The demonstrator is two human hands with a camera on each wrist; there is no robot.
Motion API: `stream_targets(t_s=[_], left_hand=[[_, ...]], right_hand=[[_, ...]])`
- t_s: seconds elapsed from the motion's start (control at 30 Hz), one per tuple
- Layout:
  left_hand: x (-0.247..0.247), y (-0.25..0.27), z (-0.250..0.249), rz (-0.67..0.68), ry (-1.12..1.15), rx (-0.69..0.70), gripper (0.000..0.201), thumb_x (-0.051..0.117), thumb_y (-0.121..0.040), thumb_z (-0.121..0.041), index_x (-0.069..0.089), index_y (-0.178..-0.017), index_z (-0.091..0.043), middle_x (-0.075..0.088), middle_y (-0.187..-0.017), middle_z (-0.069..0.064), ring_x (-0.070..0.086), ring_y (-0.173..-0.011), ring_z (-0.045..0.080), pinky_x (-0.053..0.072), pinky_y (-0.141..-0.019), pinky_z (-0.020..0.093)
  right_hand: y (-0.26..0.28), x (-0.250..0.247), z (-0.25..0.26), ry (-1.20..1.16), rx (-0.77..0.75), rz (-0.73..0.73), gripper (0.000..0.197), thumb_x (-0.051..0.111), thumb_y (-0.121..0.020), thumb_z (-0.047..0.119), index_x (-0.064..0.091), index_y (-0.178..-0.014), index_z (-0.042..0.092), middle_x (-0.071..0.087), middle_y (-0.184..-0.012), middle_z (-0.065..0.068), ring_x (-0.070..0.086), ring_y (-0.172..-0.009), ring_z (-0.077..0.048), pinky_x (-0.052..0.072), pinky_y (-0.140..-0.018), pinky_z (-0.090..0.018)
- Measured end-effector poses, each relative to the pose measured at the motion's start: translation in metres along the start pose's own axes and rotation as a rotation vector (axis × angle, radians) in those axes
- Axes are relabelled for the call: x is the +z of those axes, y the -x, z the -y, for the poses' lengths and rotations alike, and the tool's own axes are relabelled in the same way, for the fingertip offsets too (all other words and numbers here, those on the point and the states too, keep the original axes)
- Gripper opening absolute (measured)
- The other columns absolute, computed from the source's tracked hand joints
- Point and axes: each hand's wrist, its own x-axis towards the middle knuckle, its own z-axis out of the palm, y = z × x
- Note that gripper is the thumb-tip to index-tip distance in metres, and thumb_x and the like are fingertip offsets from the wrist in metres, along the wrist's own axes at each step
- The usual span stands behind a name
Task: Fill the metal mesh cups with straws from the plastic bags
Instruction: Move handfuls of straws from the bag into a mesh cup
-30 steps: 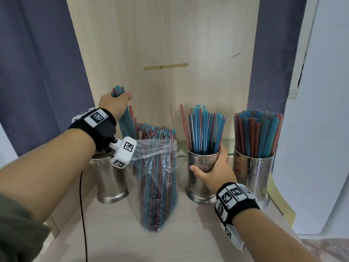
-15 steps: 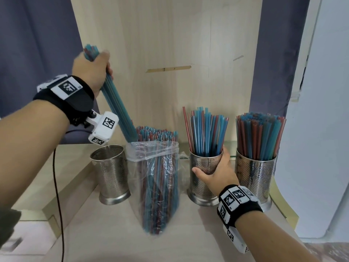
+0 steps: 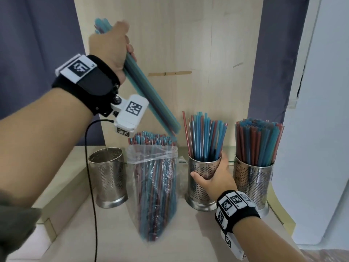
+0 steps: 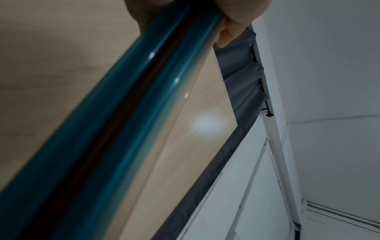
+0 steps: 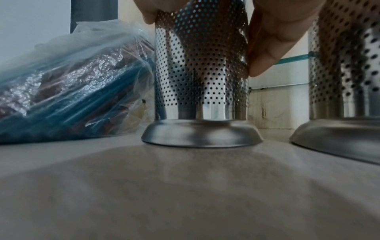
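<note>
My left hand [image 3: 111,46] grips a bundle of blue and red straws [image 3: 151,95] high above the table, slanting down to the right, its lower end just above the plastic bag [image 3: 154,188] of straws. In the left wrist view the bundle [image 4: 107,129] runs along the frame under my curled fingers [image 4: 228,32]. My right hand [image 3: 213,178] holds the middle mesh cup [image 3: 200,191], partly filled with straws. The wrist view shows my fingers [image 5: 267,48] round that cup [image 5: 201,73]. A third cup [image 3: 253,184] at the right is packed with straws. An empty cup [image 3: 109,176] stands at the left.
A wooden back panel [image 3: 188,53] rises behind the cups, with dark curtains [image 3: 34,63] on both sides. A black cable [image 3: 90,176] hangs from my left wrist past the empty cup. The table [image 3: 117,242] drops to a lower ledge at the left. A white wall [image 3: 321,129] is at the right.
My left hand has lifted the bundle of straws up out of the bag and swung right, towards the middle. My right hand has stayed on the middle cup.
</note>
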Motion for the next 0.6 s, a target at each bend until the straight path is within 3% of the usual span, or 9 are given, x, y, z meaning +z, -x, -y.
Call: stream_targets(t_s=[0.13,0.3,0.53,0.6], left_hand=[[0.032,0.017,0.022,-0.018,0.027,-0.043,0.024,0.064,-0.086,-0.01,0.045,-0.072,-0.013,0.038,-0.045,-0.004,0.037,-0.037,0.012,0.039,-0.045,0.024],[0.061,0.043,0.062,-0.025,-0.059,-0.053,0.019,0.068,-0.078,-0.012,0.05,-0.07,-0.013,0.045,-0.045,-0.003,0.042,-0.037,0.016,0.042,-0.048,0.026],[0.073,0.065,0.106,-0.019,-0.195,-0.057,0.025,0.064,-0.088,-0.012,0.045,-0.071,-0.015,0.049,-0.055,0.005,0.042,-0.034,0.009,0.038,-0.041,0.019],[0.071,0.07,0.116,0.003,-0.281,-0.034,0.026,0.067,-0.086,-0.017,0.047,-0.07,-0.016,0.052,-0.06,0.003,0.046,-0.041,0.008,0.041,-0.048,0.02]], right_hand=[[0.0,-0.001,0.0,0.008,0.016,0.013,0.123,0.083,-0.064,0.057,0.002,-0.153,0.03,0.041,-0.149,-0.007,0.051,-0.128,-0.027,0.044,-0.108,-0.041],[0.001,-0.001,0.0,0.027,0.033,0.039,0.122,0.079,-0.063,0.062,-0.002,-0.151,0.036,0.044,-0.147,-0.008,0.053,-0.126,-0.027,0.045,-0.107,-0.042],[0.0,0.0,-0.001,0.051,0.03,0.028,0.122,0.078,-0.063,0.064,-0.003,-0.15,0.035,0.044,-0.148,-0.006,0.051,-0.129,-0.026,0.043,-0.109,-0.041],[0.0,-0.001,0.001,0.054,0.031,0.03,0.122,0.078,-0.065,0.062,-0.002,-0.152,0.033,0.043,-0.148,-0.007,0.05,-0.129,-0.026,0.042,-0.109,-0.041]])
